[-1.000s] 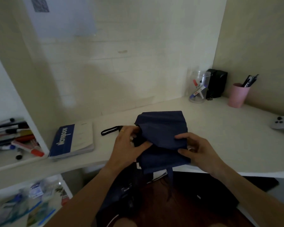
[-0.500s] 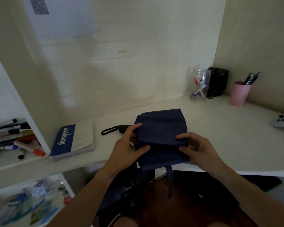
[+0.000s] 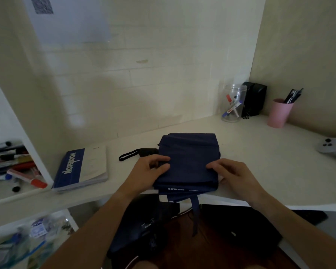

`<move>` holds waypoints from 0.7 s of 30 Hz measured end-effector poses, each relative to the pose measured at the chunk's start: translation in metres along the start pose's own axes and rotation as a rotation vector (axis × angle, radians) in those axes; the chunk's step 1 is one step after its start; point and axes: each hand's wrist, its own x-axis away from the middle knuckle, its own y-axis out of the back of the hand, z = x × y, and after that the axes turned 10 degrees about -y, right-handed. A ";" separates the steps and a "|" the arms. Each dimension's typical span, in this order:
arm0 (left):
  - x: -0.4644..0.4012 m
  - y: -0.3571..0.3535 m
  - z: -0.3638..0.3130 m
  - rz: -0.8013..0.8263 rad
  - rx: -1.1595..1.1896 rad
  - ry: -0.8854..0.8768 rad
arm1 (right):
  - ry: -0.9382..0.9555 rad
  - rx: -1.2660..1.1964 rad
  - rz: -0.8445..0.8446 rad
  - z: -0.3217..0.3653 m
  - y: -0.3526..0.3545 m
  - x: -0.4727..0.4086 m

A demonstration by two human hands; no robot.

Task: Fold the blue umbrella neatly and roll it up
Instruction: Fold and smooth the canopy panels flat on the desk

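Left hand [image 3: 150, 168]: lying on the left edge of the umbrella [image 3: 188, 162], thumb and curled fingers pinching a fold of the blue cloth. Right hand [image 3: 234, 174]: resting on the right side of the cloth, fingers bent and pressing down on it, thumb tucked at the near right corner; whether it is gripping a fold or only pressing, cannot tell.

The umbrella is lying flat on the counter [image 3: 270, 162], folded into a rough rectangle at the near edge, between the two hands. Its near layers are overhanging the edge, and a narrow blue strap [image 3: 194, 216] is hanging down from them. The black handle [image 3: 147, 152] is sticking out to the left, its loop [image 3: 127, 155] lying on the counter.

Left of the umbrella, well apart: a notebook [image 3: 80, 168] with a blue spine, lying flat. Far right corner: a clear jar [image 3: 233, 103] holding markers, a black box [image 3: 254, 99] just beside it, a pink cup [image 3: 279, 113] holding pens. Right edge: a grey controller [image 3: 332, 148]. Far left: a shelf [image 3: 12, 193] carrying a pile of markers [image 3: 17, 167].
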 end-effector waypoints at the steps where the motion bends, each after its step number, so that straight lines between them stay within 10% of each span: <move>1: -0.001 0.000 0.002 0.008 -0.049 -0.013 | -0.027 -0.004 -0.047 0.000 0.000 -0.001; 18: -0.002 0.000 0.020 0.267 -0.512 -0.141 | -0.149 0.855 0.011 0.017 0.005 -0.004; 21: -0.003 -0.002 0.023 0.272 -0.650 -0.256 | 0.078 0.992 -0.094 0.029 -0.001 0.001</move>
